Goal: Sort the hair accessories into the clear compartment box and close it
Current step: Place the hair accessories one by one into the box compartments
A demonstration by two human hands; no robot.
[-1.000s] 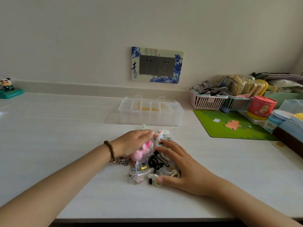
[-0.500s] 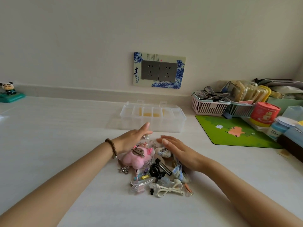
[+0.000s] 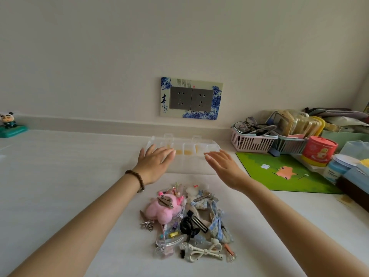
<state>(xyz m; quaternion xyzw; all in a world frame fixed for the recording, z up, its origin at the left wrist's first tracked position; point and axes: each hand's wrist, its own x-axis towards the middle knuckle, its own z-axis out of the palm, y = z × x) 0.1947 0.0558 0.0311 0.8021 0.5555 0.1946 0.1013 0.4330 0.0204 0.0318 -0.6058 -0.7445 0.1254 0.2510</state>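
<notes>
A clear compartment box (image 3: 191,149) sits on the white table near the wall, with yellowish bits in its middle cells. My left hand (image 3: 153,162) is stretched over its left end, fingers straight and spread, holding nothing. My right hand (image 3: 223,165) reaches toward the box's right end, fingers straight, empty too. Whether either hand touches the box I cannot tell. Closer to me lies a heap of hair accessories (image 3: 189,222): a fluffy pink clip (image 3: 161,208), a black claw clip (image 3: 187,226), a blue lace bow (image 3: 216,224), a white bow (image 3: 203,251) and clear clips.
A green mat (image 3: 283,172) lies right of the box. Behind it stand a pink basket (image 3: 251,142) with glasses, a green basket, a red tin (image 3: 318,150) and more boxes. A small panda figure (image 3: 9,124) stands far left. A double socket (image 3: 191,98) is on the wall.
Both hands left the heap of accessories and moved forward to the clear box. The camera view tilted up slightly.
</notes>
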